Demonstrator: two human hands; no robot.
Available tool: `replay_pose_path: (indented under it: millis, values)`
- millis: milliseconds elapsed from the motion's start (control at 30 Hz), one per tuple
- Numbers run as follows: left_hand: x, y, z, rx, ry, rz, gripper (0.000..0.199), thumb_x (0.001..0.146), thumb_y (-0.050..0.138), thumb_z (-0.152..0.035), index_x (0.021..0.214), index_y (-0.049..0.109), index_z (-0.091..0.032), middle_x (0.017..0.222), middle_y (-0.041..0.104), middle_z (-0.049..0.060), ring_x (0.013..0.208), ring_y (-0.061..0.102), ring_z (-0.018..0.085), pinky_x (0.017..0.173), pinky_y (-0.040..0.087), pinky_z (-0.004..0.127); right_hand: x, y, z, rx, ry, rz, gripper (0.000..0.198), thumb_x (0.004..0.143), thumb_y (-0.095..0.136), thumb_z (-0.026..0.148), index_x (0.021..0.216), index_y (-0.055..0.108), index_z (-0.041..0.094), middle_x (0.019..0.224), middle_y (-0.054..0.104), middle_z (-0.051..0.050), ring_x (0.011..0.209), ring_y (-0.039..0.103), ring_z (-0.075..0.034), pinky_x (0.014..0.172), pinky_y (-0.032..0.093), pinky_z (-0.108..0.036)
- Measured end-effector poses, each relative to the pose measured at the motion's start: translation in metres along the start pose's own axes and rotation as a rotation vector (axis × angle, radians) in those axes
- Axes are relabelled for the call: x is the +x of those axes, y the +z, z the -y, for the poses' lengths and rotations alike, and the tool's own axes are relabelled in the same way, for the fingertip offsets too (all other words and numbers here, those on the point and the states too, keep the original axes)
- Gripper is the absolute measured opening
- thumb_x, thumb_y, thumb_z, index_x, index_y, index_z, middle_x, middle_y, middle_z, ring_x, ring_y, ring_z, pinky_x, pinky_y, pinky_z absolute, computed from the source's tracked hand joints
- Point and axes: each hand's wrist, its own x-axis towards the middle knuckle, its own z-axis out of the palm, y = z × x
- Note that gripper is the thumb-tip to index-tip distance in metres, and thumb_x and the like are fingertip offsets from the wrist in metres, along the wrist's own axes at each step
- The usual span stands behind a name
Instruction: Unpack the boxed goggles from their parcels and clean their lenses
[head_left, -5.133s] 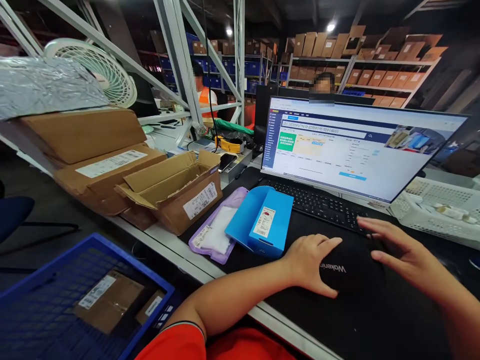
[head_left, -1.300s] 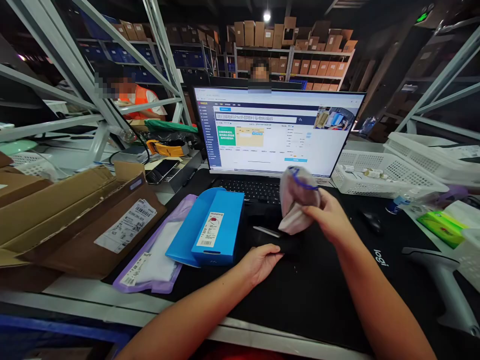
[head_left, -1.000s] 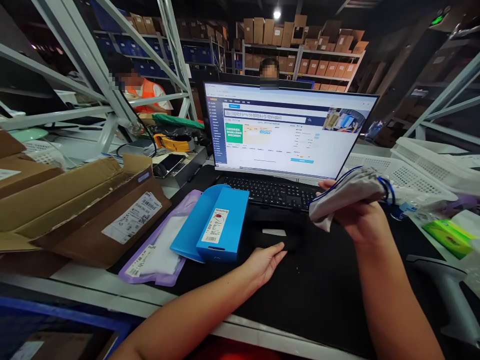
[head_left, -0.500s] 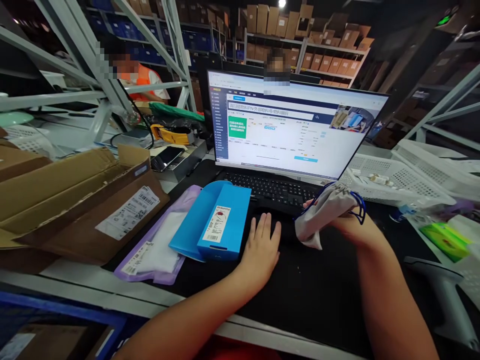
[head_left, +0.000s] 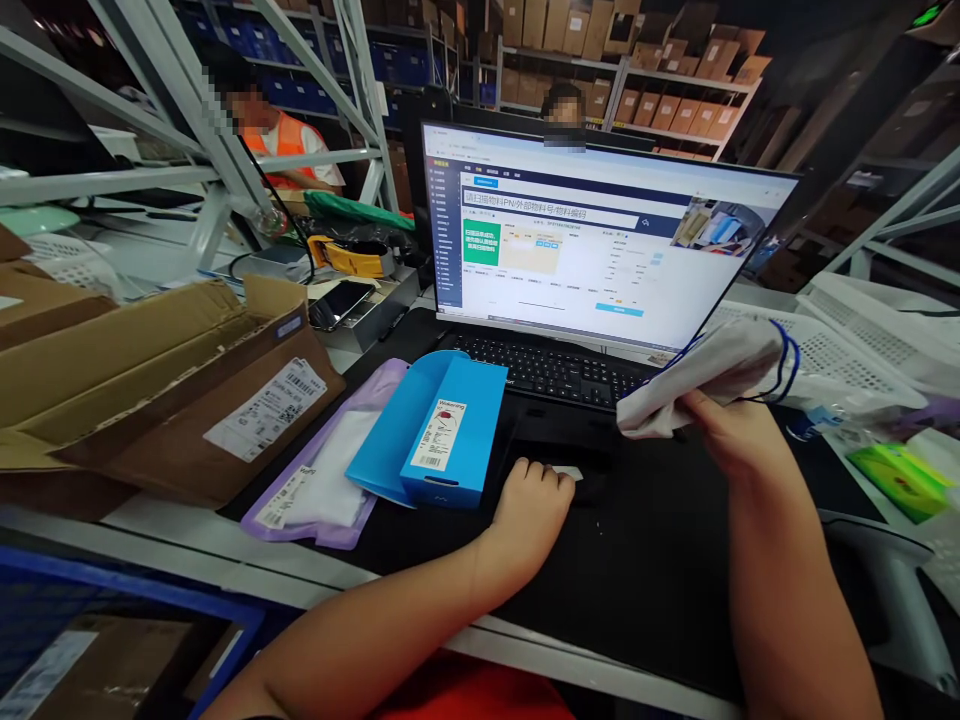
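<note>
My right hand (head_left: 731, 430) grips a light grey drawstring pouch (head_left: 697, 370) with blue cords, holding it above the desk in front of the monitor's right side. My left hand (head_left: 532, 505) rests low on the black mat with its fingers curled. A small white piece (head_left: 570, 472) shows beside its fingertips; whether anything is inside the fingers is hidden. Just left of this hand lies a blue box (head_left: 469, 425) with a white label and its flap folded out. Under its left side sits a purple-edged plastic pouch (head_left: 322, 490) with white contents.
An open cardboard box (head_left: 225, 400) stands left. Behind are a monitor (head_left: 540, 290) and a black keyboard (head_left: 555, 365). White baskets (head_left: 832, 350), a green-yellow packet (head_left: 900, 480) and a barcode scanner (head_left: 900, 590) are right. A phone (head_left: 341, 303) lies back left; a person in an orange vest (head_left: 289, 140) is beyond.
My left hand's fingers have curled from lying flat, and the small white piece has come into view. The right hand has raised the grey pouch and moved it right. The view shifted slightly.
</note>
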Motion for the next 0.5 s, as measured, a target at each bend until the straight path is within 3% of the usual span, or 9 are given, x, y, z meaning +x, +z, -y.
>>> replay_pose_path:
  millis: [133,233,300,400,500]
  values:
    - [0.002,-0.002,-0.005,0.024,-0.008,0.055,0.019,0.089,0.056,-0.015,0.091,0.074,-0.021,0.084,0.063,0.015,0.097,0.056,0.035,0.11,0.025,0.057,0.001,0.004,-0.009,0.13,0.086,-0.012,0.05,0.063,0.088,0.053,0.099,0.071,0.021,0.107,0.075,-0.008,0.106,0.07,-0.03,0.09,0.062,-0.044]
    - [0.0,-0.007,-0.017,-0.012,0.04,0.041,0.033,0.085,0.064,-0.015,0.116,0.072,-0.023,0.115,0.066,0.017,0.12,0.052,0.039,0.117,0.018,0.056,-0.002,0.004,-0.01,0.038,0.09,0.048,0.04,0.064,0.088,0.046,0.092,0.072,0.023,0.101,0.076,-0.006,0.097,0.073,-0.03,0.086,0.062,-0.043]
    - [-0.004,-0.013,-0.028,-0.017,0.094,0.064,0.047,0.082,0.073,-0.02,0.128,0.067,-0.024,0.132,0.06,0.016,0.13,0.047,0.04,0.12,0.019,0.054,-0.004,0.003,-0.008,-0.067,0.053,0.204,0.032,0.066,0.086,0.041,0.091,0.075,0.026,0.098,0.077,-0.006,0.092,0.073,-0.029,0.082,0.062,-0.041]
    - [-0.011,-0.022,-0.041,0.002,0.162,0.103,0.043,0.086,0.072,-0.031,0.127,0.064,-0.02,0.131,0.059,0.019,0.125,0.054,0.038,0.11,0.037,0.05,-0.007,0.002,0.0,-0.218,-0.016,0.528,0.031,0.07,0.083,0.041,0.097,0.079,0.026,0.099,0.077,-0.009,0.092,0.073,-0.031,0.084,0.06,-0.04]
    - [-0.016,-0.027,-0.044,-0.006,0.287,-0.065,0.056,0.085,0.075,-0.036,0.133,0.054,-0.016,0.133,0.054,0.022,0.127,0.053,0.035,0.109,0.043,0.047,-0.015,0.008,0.014,-0.291,0.003,0.667,0.035,0.074,0.08,0.047,0.101,0.08,0.025,0.098,0.078,-0.011,0.09,0.073,-0.031,0.089,0.059,-0.041]
